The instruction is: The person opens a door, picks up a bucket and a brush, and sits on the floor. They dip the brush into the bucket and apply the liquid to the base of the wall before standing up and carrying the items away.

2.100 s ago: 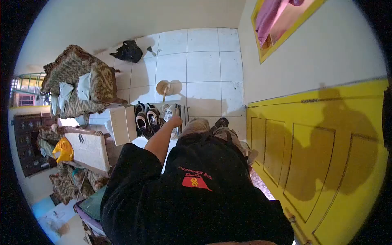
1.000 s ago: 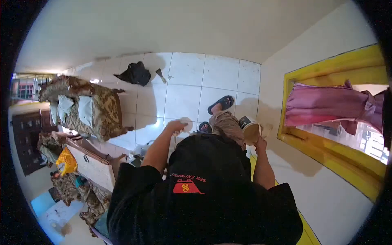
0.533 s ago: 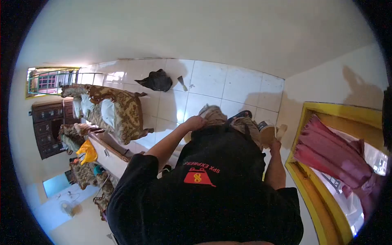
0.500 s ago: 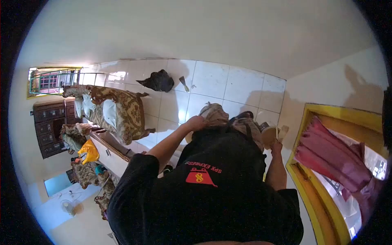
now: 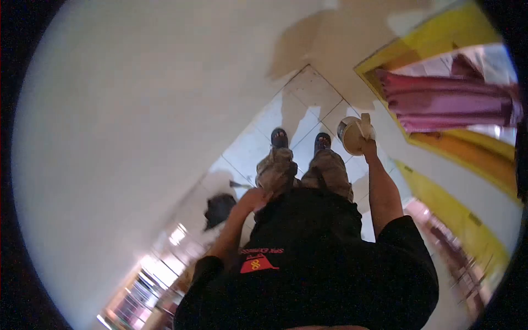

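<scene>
Two bare hands in view. Right hand (image 5: 369,149), right of centre: fingers bent, pinching the near rim of a bucket (image 5: 350,143); cannot tell whether the grip also takes in the handle of the brush (image 5: 365,122). Brush lies across the bucket's mouth, its broad pale end at the far right of the rim. Bucket sits right of centre in the frame, mouth facing the camera, interior pale, part of the outer wall dark.

Left hand (image 5: 254,199), centre-left: beside the trousers (image 5: 332,169), slightly blurred; finger posture cannot be told, nor contact with the cloth.

Surroundings: one scraper-like tool (image 5: 238,185) on the tiled floor (image 5: 245,148), just beyond the left hand. One black crumpled item (image 5: 219,211), lower and further left, partly behind the left forearm. Two dark sandals (image 5: 279,137) on the feet, upper centre. Pink curtain (image 5: 448,102), upper right, across a yellow-framed window (image 5: 467,157). Black shirt (image 5: 330,247) fills the lower centre; red logo (image 5: 257,264) on it.
</scene>
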A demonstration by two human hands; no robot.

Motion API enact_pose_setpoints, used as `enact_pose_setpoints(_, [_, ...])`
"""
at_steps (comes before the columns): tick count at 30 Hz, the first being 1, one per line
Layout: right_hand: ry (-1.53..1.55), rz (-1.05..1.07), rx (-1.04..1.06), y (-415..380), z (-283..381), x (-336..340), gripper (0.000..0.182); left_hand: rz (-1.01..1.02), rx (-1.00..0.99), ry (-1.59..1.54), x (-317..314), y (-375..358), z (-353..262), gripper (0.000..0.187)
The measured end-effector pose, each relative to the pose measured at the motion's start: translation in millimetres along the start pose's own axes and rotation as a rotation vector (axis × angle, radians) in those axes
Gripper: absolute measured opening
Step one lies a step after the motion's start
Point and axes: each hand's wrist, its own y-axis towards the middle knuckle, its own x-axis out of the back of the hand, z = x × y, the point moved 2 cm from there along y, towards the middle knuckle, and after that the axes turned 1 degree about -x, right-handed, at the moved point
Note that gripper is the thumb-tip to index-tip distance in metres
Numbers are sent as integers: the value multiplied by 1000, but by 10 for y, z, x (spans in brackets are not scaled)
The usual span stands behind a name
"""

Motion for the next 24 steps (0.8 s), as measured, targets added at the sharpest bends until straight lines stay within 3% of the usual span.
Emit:
enact_pose_setpoints(2, [153, -103, -32, -447, 451, 45, 50, 14, -64, 98, 93, 99, 268, 51])
enact_pose_setpoints(4, [458, -90, -275, -610, 615, -85, 46, 27, -102, 77, 427, 39, 181, 49])
enact_pose_setpoints(5, [492, -84, -278, -562, 426, -196, 44, 71, -193, 116, 386, 182, 307, 45])
enact_pose_setpoints(7, [662, -132, -245, -788, 448, -355, 37, 210, -185, 191, 401, 293, 247, 42])
enact_pose_setpoints(8, [664, -131, -254, -885, 443, -413, 37, 321, -183, 260, 430, 287, 208, 40])
enact_pose_setpoints(10, [502, -137, -316, -987, 246, -584, 34, 233, -225, 214, 318, 203, 145, 38])
enact_pose_setpoints(11, [405, -118, -432, -1130, 515, -488, 34, 256, -177, 301, 469, 1, -71, 37])
enact_pose_setpoints(12, [617, -234, -280, -1023, 62, -817, 35, 288, -129, 382, 555, -101, -221, 37])
enact_pose_setpoints(16, [544, -140, -391, -1221, 465, -649, 32, 296, -195, 390, 646, 54, -262, 36])
enact_pose_setpoints(18, [542, -113, -439, -1213, 583, -667, 32, 451, -196, 511, 543, 232, -274, 33])
enact_pose_setpoints(20, [773, -138, -394, -1205, 564, -817, 34, 525, -237, 578, 277, 524, -168, 32])
enact_pose_setpoints(21, [691, -10, -449, -1248, 714, -688, 34, 549, -266, 591, 138, 720, -117, 32])
enact_pose_setpoints(22, [700, -23, -449, -1114, 349, -985, 34, 575, -296, 596, 18, 939, -57, 31])
enact_pose_setpoints(23, [708, -149, -256, -954, -91, -1366, 32, 589, -330, 608, -95, 1210, -6, 31])
enact_pose_setpoints(24, [685, -190, -220, -868, -238, -1525, 31, 598, -364, 621, -177, 1512, 29, 31])
